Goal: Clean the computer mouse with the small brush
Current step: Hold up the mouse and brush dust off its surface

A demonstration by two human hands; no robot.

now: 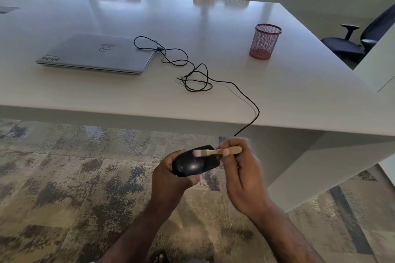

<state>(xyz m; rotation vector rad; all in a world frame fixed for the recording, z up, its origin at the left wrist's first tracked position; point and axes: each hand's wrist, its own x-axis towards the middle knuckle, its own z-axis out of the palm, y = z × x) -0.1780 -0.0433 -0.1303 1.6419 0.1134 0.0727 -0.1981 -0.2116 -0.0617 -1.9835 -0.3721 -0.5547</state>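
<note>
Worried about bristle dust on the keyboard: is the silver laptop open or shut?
Shut. The silver laptop lies flat on the white table, lid down, logo facing up.

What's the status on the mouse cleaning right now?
Left hand grips mouse off the table. Right hand pinches small brush, bristles on mouse top. Cable trails over table edge, nothing blocking.

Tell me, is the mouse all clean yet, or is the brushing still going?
Not finished yet. Already done: the left hand has the mouse lifted off the table, its cable trailing over the edge. Happening now: the right hand pinches the small brush, its blurred bristles on the mouse's top. Left: I can't tell how clean it is, and the underside is hidden.
</note>
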